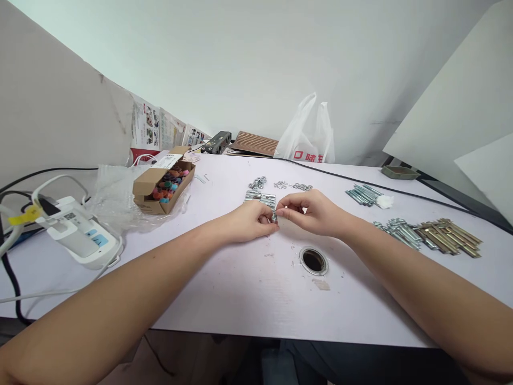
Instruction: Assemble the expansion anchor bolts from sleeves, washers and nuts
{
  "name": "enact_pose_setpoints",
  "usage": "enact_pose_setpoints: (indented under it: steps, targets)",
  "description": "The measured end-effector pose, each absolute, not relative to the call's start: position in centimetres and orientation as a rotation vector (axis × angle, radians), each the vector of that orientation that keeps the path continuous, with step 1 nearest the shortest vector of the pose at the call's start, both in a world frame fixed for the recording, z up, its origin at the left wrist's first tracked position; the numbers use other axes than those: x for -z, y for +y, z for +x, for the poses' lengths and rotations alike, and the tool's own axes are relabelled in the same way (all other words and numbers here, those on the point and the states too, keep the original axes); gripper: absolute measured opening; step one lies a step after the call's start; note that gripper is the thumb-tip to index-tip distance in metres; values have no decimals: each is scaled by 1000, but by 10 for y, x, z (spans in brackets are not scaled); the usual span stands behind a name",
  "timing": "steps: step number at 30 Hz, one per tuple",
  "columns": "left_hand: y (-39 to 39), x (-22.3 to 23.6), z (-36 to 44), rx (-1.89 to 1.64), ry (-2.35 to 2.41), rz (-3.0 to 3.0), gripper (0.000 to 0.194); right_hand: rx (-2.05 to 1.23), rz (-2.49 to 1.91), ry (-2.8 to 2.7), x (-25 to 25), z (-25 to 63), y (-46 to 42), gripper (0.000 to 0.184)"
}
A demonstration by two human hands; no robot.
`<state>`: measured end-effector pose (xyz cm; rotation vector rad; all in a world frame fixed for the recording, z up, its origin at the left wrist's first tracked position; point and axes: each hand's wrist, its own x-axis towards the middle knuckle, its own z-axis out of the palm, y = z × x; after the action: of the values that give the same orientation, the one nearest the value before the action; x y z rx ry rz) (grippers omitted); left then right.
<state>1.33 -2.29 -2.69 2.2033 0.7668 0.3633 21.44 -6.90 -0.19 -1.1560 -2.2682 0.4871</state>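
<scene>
My left hand (256, 221) is closed low over the white table, its thumb and fingers around a small shiny metal fastener (274, 217). Most of that piece is hidden by the fingers, so its exact shape does not show. From the right, my right hand (310, 212) pinches at the same piece with thumb and index fingertip. Just beyond the left hand lies a row of silver metal sleeves (260, 198). Behind them are a pile of nuts (257, 183), some thin washers (280, 184) and another small group of metal rings (302, 187).
Silver rods (364, 194), silver bolts (401, 233) and brass-coloured bolts (451, 236) lie at right. A round hole (313, 261) opens in the table (224, 289). At left stand a cardboard box (150, 187) of colourful pieces and a white power strip (82, 235). A plastic bag (306, 133) stands behind.
</scene>
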Motion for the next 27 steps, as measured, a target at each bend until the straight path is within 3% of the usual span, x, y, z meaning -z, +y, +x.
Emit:
enact_pose_setpoints:
  steps: [12, 22, 27]
  targets:
    - [-21, 29, 12, -358, 743, 2214, 26, -151, -1035, -2417, 4, 217, -68, 17]
    - [-25, 25, 13, -373, 754, 2200, 22, 550, -843, -2550, 11, 218, -66, 24]
    - [-23, 26, 13, -375, 755, 2214, 22, 492, -900, -2543, 13, 217, -65, 24]
